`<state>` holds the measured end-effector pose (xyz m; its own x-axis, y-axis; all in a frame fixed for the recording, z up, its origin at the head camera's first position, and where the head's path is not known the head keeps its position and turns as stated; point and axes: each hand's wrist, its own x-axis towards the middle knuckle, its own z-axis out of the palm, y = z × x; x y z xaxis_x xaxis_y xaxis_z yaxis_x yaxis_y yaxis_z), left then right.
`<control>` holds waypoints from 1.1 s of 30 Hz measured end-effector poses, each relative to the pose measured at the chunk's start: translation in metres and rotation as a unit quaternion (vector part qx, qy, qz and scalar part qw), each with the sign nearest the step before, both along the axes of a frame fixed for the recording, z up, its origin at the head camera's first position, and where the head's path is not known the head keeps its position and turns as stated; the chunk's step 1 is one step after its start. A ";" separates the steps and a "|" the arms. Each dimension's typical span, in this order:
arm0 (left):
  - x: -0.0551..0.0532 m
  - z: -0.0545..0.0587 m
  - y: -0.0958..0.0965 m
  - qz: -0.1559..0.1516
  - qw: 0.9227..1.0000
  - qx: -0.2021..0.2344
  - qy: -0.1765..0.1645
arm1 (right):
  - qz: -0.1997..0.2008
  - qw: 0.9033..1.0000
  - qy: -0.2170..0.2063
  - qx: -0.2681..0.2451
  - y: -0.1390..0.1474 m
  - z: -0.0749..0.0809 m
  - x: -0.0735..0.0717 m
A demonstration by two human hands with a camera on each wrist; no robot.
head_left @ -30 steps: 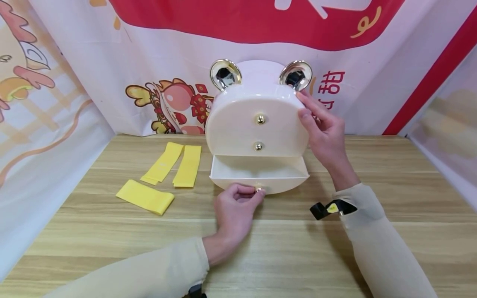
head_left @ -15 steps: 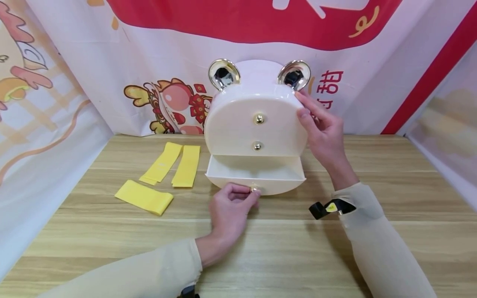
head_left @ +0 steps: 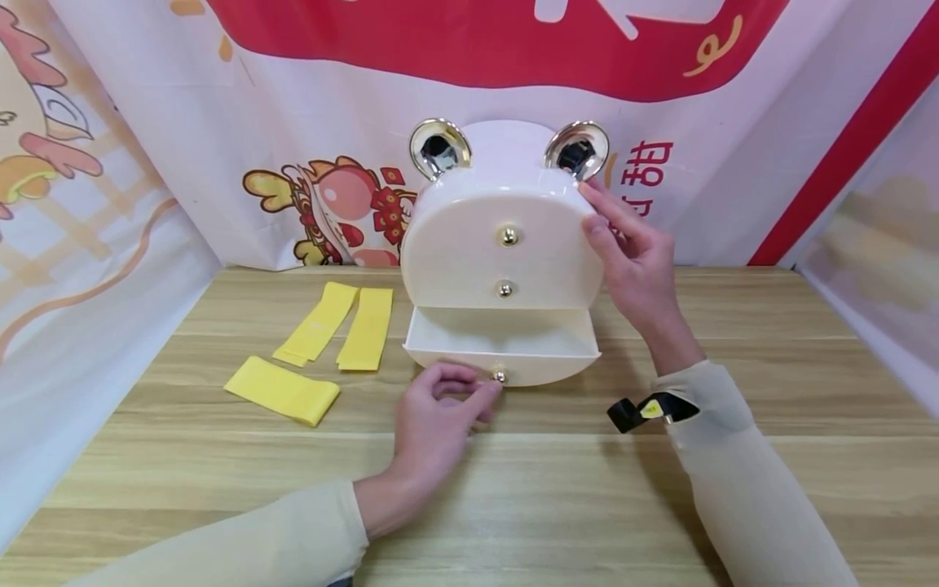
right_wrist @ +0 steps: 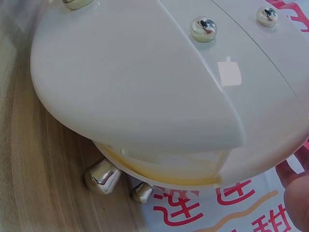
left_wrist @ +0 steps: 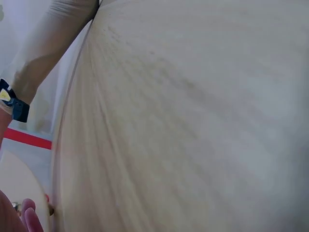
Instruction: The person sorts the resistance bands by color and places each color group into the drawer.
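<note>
A white, round-fronted mini drawer cabinet [head_left: 455,253] stands on the table, with two shiny gold-rimmed frog-eye shapes on top. Its bottom drawer [head_left: 425,356] is pulled out, and the visible inside holds nothing. My left hand [head_left: 433,424] is at the drawer's gold knob [head_left: 500,376], fingers bent and apart, the knob showing just past the thumb tip. My right hand [head_left: 638,261] grips the cabinet's upper right side, thumb on the front and index finger near the right eye. In the right wrist view, the drawer front [right_wrist: 125,82] juts out, and round metal feet [right_wrist: 103,178] show beneath the cabinet.
Three flat yellow folded bands lie left of the cabinet: two upright ones, a left [head_left: 319,324] and a right [head_left: 365,328], and a slanted one [head_left: 282,390] nearer me. A printed cloth [head_left: 352,90] hangs close behind the cabinet at the wooden table's [head_left: 587,489] back edge.
My left hand has slid left and slightly toward me, its fingers coming off the knob they pinched. The drawer has shifted slightly left. My right hand keeps its grip on the cabinet.
</note>
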<state>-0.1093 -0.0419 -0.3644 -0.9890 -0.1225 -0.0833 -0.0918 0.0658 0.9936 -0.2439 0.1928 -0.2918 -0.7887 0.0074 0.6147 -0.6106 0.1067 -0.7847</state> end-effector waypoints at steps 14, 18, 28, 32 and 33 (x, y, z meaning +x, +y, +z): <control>-0.020 0.035 -0.074 0.082 0.989 -0.080 0.098 | 0.009 1.000 -0.001 -0.001 0.000 0.004 0.001; -0.053 0.046 -0.105 0.117 0.978 -0.126 0.121 | 0.007 1.000 0.001 0.001 0.000 0.003 0.000; -0.128 0.057 -0.155 0.020 0.968 -0.240 0.073 | 0.003 1.000 0.002 0.013 0.000 0.000 0.000; -0.151 0.051 -0.159 -0.054 0.973 -0.222 0.025 | 0.002 1.000 0.004 0.007 0.001 0.000 0.000; -0.156 0.049 -0.159 -0.066 0.973 -0.222 0.015 | 0.003 1.000 0.005 0.007 0.001 0.000 0.000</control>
